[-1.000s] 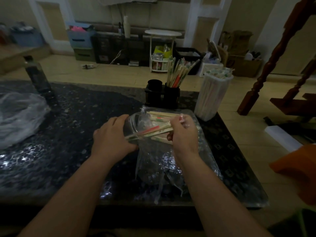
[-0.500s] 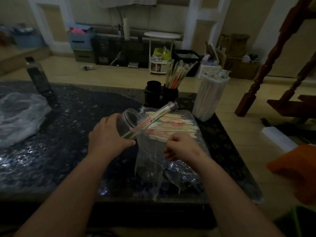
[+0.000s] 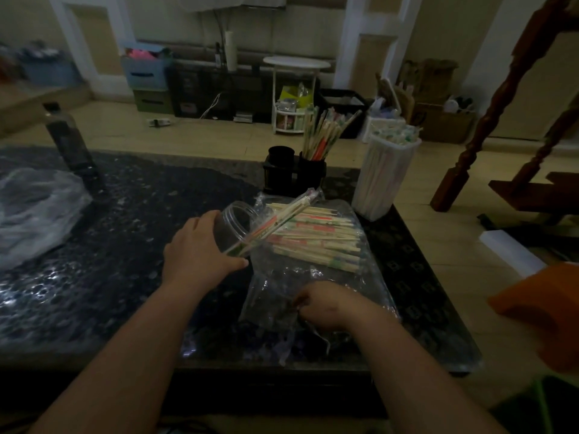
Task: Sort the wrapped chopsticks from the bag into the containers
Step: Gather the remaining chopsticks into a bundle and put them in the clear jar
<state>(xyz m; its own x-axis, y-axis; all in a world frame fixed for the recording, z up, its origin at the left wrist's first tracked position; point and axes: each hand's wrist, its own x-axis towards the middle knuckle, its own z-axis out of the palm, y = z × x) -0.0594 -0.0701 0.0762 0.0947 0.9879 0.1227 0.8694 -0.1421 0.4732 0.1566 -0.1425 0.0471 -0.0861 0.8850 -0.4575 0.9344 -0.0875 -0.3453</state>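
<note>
Left hand [image 3: 200, 249] grips the tilted jar [image 3: 233, 222], fingers curled round it, probably keeping its 1 wrapped pair [image 3: 282, 216] from sliding out. Right hand [image 3: 326, 303] pinches the bag [image 3: 366, 286] near the front edge of the worktop [image 3: 109, 261], seemingly to steady it. The chopsticks [image 3: 316, 239] lie inside.

Table top [image 3: 109, 245] — dark speckled stone, glossy. Bag [image 3: 360, 289] — thin clear plastic, crinkled. Jar [image 3: 233, 222] clear plastic. Chopsticks [image 3: 316, 242] pale wood, film-wrapped.

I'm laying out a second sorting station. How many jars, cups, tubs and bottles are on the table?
Clear jar: 1
Black cups: 2
White tub: 1
Dark bottle: 1
Total: 5
</note>
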